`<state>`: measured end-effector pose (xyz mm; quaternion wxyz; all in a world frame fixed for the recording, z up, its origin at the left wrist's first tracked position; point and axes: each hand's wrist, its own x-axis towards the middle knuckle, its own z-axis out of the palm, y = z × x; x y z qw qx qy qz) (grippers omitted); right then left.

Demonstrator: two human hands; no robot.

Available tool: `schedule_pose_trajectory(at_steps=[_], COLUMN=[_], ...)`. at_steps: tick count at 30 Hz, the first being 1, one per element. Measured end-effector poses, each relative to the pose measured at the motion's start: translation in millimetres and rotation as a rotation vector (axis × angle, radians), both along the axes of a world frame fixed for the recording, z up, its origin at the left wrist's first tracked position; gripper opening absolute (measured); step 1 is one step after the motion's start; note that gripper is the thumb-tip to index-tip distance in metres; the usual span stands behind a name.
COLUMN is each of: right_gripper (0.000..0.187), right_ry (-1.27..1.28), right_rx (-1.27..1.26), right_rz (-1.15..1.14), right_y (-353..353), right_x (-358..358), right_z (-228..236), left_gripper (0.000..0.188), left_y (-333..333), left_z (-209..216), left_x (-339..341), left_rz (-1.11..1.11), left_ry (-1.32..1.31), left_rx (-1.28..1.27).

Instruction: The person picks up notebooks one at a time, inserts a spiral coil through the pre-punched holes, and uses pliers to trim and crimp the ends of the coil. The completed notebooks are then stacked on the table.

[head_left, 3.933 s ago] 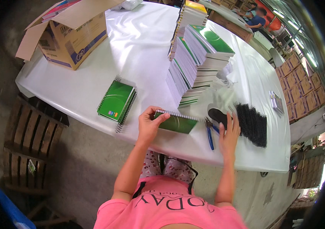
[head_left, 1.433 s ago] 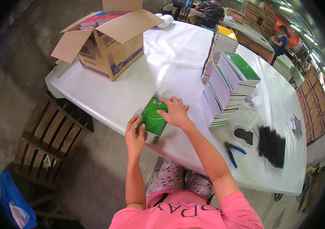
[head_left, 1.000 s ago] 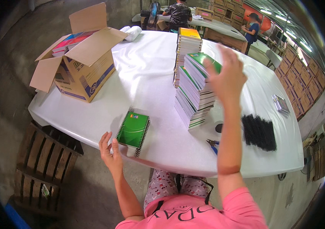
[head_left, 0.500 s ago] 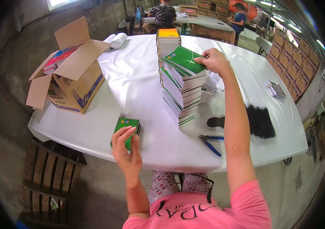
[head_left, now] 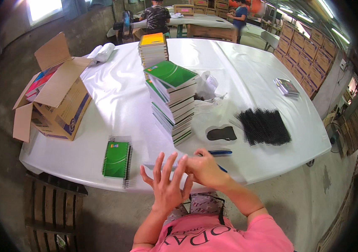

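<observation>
Whereas half a second ago the right hand (head_left: 207,171) pinched a cover atop the stack of green notebooks (head_left: 181,107), the stack now stands untouched, and that hand is in front of it, beside the left hand (head_left: 167,185), at the near edge of the table (head_left: 271,161). The handling has thus shifted from stack to table edge. The left fingers are spread, not clenched; the right fingers are curled, but whether they grasp anything cannot be told. A coil-bound green notebook (head_left: 116,159) lies left of the stack, toward the person. Right of the stack lie blue-handled pliers (head_left: 220,152) and black coils (head_left: 265,127). An open carton (head_left: 78,107), farther left of the stack, holds red and blue items (head_left: 42,82). The translucent bag (head_left: 208,107) just right of the stack has unclear contents.
</observation>
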<state>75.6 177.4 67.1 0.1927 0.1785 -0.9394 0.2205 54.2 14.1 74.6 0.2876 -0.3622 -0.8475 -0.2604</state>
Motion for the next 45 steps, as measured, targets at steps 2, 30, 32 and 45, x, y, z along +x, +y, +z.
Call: schedule_pose_trajectory(at_steps=[2,30,32,45], right_gripper=[0.036,0.036,0.033,0.021], right_ry=[-0.109,-0.075,-0.224,-0.299], right_rx=[0.077,0.036,-0.342,-0.622], right_rz=[-0.104,-0.596,-0.362,-0.131], right_y=[14,154,120,31], right_x=[6,-13,-8,18], right_z=[-46,17,16,-26], left_gripper=[0.046,0.048,0.047,0.047], left_y=[8,33,35,32], left_z=[-44,-84,-84,-86], left_x=[-14,-31,-32,-34], left_rz=[0.001,0.131,0.115,0.120], left_ry=[-0.085,-0.013,-0.020,0.019], left_rx=[-0.053,0.156,0.147,0.163])
